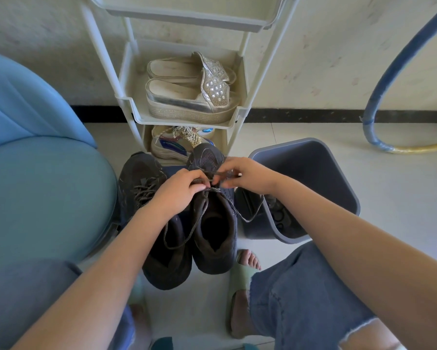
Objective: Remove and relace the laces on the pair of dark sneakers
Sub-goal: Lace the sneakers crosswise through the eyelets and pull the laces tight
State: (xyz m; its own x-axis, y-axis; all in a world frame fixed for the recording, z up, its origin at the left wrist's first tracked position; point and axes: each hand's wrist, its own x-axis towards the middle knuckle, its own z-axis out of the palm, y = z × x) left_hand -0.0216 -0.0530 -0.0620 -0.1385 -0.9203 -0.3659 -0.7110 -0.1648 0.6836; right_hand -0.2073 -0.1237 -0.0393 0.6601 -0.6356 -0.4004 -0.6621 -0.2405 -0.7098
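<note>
Two dark sneakers stand side by side on the floor between my knees. The right sneaker (213, 223) points toward the rack and its grey speckled lace (199, 218) hangs in loose loops over the opening. My left hand (180, 189) pinches the lace at the upper eyelets. My right hand (247, 174) pinches the same lace just across from it, over the tongue. The left sneaker (141, 188) lies partly under my left forearm, still laced across its front.
A white plastic shoe rack (131, 107) stands straight ahead with silver platform sandals (189, 97) and pale trainers (172, 142) on its shelves. A grey bin (338, 188) lies tipped at the right. A blue seat (43, 178) fills the left. My foot in a green slipper (240, 276) rests near the sneakers.
</note>
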